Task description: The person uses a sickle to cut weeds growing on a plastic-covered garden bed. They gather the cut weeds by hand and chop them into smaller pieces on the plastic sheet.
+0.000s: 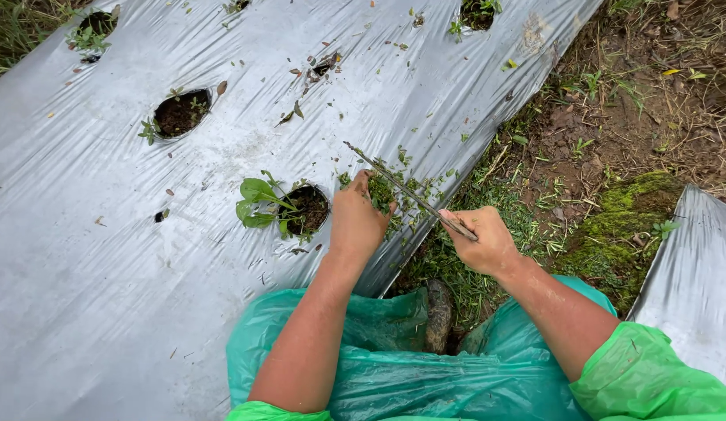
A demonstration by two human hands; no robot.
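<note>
Silver mulch sheet (106, 296) — muddy grass path (597, 140)

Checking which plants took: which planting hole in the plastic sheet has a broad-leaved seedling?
The hole just beside the left hand; its seedling has big leaves, while the other holes show only soil and tiny sprouts.

A silver plastic mulch sheet (106, 296) covers the raised bed. Planting holes (181, 113) pierce it toward eleven o'clock, and cut weed scraps (316, 66) lie scattered toward twelve. A bare soil path (612, 117) runs at two o'clock.
</note>
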